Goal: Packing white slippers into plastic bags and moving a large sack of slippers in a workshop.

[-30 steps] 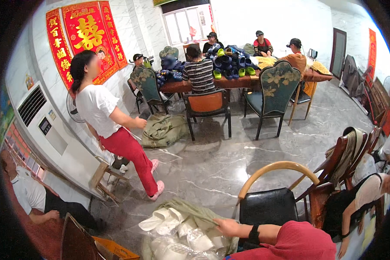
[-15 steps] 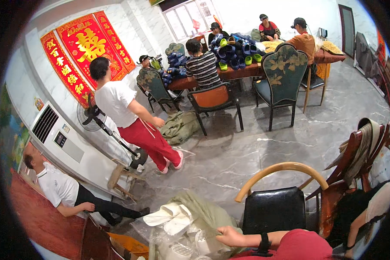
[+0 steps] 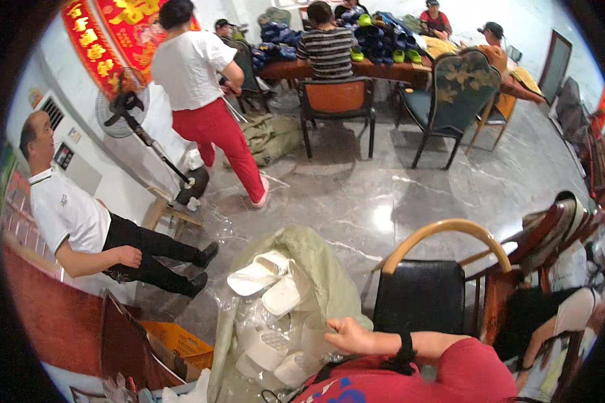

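Observation:
My right hand reaches in from the lower right, its fingers closed on the edge of a pale green sack. Inside the sack, a clear plastic liner is bunched around several white slippers. One white slipper lies on top near the far end, with another slipper against it. Deeper in, a white slipper with a patterned surface shows through the plastic. My left hand is out of view.
A black-seated wooden chair stands right of the sack. On the left are an orange crate and a seated person in black trousers. A person in red trousers stands beyond, near a fan. People sit at a shoe-laden table.
The view has tilted down, and more of the sack and slippers shows. My right hand keeps its grip on the sack edge. The standing person has turned toward the far table.

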`<state>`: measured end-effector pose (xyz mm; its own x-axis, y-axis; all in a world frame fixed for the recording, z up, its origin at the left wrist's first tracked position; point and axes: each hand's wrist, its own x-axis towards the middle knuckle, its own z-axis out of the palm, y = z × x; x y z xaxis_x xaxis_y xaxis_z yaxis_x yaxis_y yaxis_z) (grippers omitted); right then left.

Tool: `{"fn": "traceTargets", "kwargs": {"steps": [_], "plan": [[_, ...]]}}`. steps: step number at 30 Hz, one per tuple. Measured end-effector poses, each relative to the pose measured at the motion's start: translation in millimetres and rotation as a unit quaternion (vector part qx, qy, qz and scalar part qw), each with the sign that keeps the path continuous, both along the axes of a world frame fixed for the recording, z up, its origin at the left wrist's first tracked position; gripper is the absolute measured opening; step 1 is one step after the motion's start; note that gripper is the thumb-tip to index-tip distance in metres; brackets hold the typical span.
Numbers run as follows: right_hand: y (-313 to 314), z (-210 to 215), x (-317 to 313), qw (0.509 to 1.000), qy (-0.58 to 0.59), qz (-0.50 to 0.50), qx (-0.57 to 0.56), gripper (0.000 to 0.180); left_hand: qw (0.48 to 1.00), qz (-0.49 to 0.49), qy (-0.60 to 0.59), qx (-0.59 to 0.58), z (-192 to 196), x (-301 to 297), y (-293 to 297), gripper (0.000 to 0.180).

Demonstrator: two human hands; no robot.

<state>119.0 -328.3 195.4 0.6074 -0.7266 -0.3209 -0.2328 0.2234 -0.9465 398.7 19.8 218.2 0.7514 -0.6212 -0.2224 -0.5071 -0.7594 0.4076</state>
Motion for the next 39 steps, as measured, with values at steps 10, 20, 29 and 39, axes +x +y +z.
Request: {"fn": "traceTargets", "kwargs": {"steps": [10,20,29,39], "plan": [[-15.1,-36.4,92.7,0.984,-0.004,-0.144,-0.102,0.018,0.793,0.3,0.441,-0.296,32.2,110.6,-167.5,0.047],[-38.2,-36.9,102.4,0.964,0.127,-0.171,-0.162,0.02,0.99,0.019,0.1,-0.1,-36.2,212.6,-179.2,0.046],[-62.4,-38.9,92.9,0.98,0.145,-0.097,-0.1,0.022,0.949,-0.279,-0.053,-0.136,-47.4,199.7,-368.5,0.041],[-157.1,-46.6,66.2,0.926,0.031,-0.164,-0.339,0.013,0.911,-0.291,0.007,0.292,-123.6,189.9,-452.0,0.043]]}}
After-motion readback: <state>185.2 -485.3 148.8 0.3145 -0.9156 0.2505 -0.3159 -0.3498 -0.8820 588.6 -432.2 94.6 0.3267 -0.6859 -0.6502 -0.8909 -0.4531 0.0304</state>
